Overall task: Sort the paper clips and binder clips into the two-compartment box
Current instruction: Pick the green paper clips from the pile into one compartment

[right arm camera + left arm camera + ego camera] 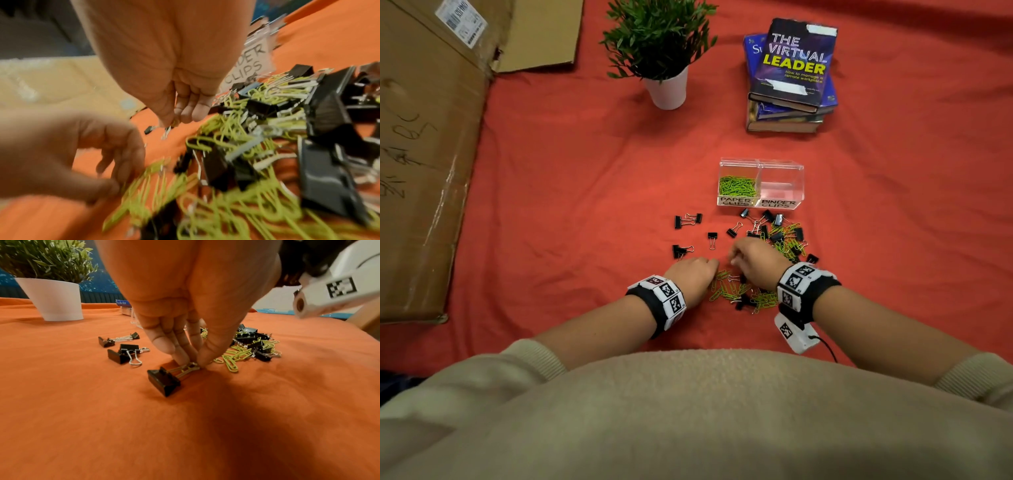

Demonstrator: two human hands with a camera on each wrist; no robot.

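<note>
Left hand: my left hand (185, 308) is down on the red cloth (571, 192), thumb and fingertips (164, 344) pinched on the wire handle of a black binder clip (164, 381) lying on its side at the near edge of the pile.
Right hand: my right hand (756, 260) hovers over the heap with fingers curled down; something small seems caught at the tips, but the wrist view is blurred, so I cannot tell what it has.
Pile: green paper clips (736, 291) and more binder clips lie tangled between and beyond my hands.
Box: the two-compartment box (760, 164) stands just beyond the pile; the PAPER CLIPS side holds green clips, the BINDER CLIPS side looks bare.
Doing it well: lift by the handle, shake off any hooked paper clip, then drop over the right-hand compartment.
</note>
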